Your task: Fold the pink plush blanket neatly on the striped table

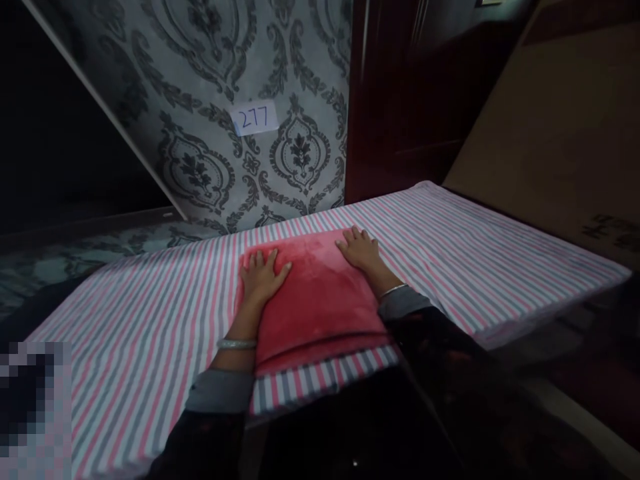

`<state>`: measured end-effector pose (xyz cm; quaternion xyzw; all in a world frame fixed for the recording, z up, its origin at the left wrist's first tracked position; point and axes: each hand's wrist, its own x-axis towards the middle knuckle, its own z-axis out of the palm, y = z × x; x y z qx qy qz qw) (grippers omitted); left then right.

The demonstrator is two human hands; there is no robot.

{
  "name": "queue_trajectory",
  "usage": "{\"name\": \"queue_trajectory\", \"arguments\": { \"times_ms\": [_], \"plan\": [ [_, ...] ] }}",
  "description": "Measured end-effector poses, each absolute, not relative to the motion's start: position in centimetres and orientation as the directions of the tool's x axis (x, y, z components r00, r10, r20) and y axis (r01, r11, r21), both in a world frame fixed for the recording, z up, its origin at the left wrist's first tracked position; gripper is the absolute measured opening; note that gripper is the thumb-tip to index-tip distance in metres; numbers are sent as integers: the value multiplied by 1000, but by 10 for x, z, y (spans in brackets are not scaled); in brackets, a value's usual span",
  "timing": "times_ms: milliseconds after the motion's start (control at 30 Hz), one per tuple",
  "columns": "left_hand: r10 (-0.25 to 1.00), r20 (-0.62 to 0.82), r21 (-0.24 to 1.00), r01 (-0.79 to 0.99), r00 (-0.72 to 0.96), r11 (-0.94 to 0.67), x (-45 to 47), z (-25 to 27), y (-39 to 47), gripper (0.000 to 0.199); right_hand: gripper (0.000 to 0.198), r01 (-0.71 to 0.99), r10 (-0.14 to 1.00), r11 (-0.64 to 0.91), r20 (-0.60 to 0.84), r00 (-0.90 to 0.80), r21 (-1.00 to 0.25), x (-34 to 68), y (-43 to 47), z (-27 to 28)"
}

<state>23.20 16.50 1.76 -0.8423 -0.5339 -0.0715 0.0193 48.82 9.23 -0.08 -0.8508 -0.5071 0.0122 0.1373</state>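
Observation:
A folded red plush cloth lies flat on a table covered with a striped cloth. On its left far corner rests my left hand, palm down with the fingers spread. My right hand lies on the right far corner, also flat with its fingers apart. Neither hand grips the plush fabric. Near the front edge the cloth shows a fold line running across it. Whether it is a towel or a blanket I cannot tell.
Behind the table stands a wall with patterned wallpaper and a paper label reading 277. A dark red door or panel is beside it. A large cardboard box borders the right side; a dark screen-like panel stands at left.

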Motion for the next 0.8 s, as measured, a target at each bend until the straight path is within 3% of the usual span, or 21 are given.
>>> {"name": "queue_trajectory", "arguments": {
  "times_ms": [133,333,567,733,800],
  "plan": [
    [895,151,65,899,421,-434,231,16,165,75,61,877,884,-421,111,453,-232,491,77,-2],
    [891,167,106,891,422,-442,232,14,164,76,62,922,916,-378,111,386,-86,481,23,2],
    [862,127,150,850,491,-505,224,36,152,68,63,974,943,-201,247,222,-107,431,-27,19],
    [709,192,54,714,679,-698,198,34,88,68,61,980,946,-173,260,193,-97,413,-44,0],
    [715,150,37,719,682,-694,190,21,62,67,60,984,952,-161,252,174,-74,411,-48,-10]
  ]
}}
